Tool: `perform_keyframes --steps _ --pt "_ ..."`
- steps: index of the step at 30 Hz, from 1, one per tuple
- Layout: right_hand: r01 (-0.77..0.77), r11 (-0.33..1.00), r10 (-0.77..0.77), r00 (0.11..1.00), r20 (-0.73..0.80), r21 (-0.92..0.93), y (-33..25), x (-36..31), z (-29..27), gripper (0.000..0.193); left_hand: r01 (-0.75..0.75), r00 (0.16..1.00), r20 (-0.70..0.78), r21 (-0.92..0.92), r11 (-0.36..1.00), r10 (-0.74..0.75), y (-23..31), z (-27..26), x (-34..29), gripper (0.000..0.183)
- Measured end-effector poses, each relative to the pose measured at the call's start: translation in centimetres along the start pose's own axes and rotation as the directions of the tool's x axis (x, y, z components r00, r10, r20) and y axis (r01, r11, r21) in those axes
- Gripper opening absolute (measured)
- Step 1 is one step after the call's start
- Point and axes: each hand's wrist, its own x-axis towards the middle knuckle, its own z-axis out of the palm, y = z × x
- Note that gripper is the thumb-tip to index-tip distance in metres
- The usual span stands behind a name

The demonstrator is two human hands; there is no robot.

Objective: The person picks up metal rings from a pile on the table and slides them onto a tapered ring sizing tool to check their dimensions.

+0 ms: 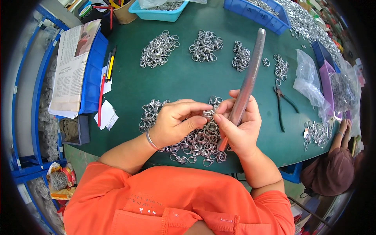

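My left hand (174, 121) pinches a silver-coloured metal ring (208, 113) between thumb and fingers. My right hand (247, 127) is wrapped round a long tapered ring mandrel (252, 70), which tilts up and to the right, its narrow tip away from me. The right thumb and forefinger reach to the same ring, beside the left fingertips; the exact contact is partly hidden. Below both hands a large loose pile of rings (197, 143) spreads over the green table (156, 84).
Farther off lie ring heaps (159, 49), (205, 46) and smaller ones. Pliers (282, 103) and a plastic bag (307, 74) are at right. Blue bins (256, 15) and a turquoise tray (158, 15) stand at the back. A newspaper (74, 66) and pens are left. Another person (331, 168) sits at right.
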Motion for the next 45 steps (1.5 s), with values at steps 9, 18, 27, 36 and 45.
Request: perform_keyframes --steps 9,18,27,36,45 --pt "0.0 1.0 0.001 1.0 0.028 -0.017 0.5 0.2 0.0 0.047 -0.027 0.994 -0.103 0.02 0.999 0.029 0.1 0.1 0.2 0.017" --pt "-0.046 0.999 0.047 0.998 0.038 -0.007 0.4 0.3 -0.1 0.045 -0.131 0.974 -0.158 0.191 0.973 0.162 0.2 0.1 0.2 0.024" --pt "-0.047 0.999 0.046 0.997 0.054 0.01 0.3 0.3 -0.1 0.046 0.094 0.983 -0.137 -0.2 0.975 -0.122 0.5 0.5 0.0 0.017" --pt "-0.037 0.999 0.036 0.998 0.06 0.016 0.3 0.1 0.0 0.047 0.115 0.976 -0.131 -0.373 0.92 -0.176 0.1 0.5 0.1 0.016" --pt "-0.014 0.991 0.019 0.999 0.038 -0.13 0.8 0.3 0.2 0.045 -0.043 0.973 -0.231 -0.217 0.975 -0.008 -0.2 0.2 0.2 0.014"
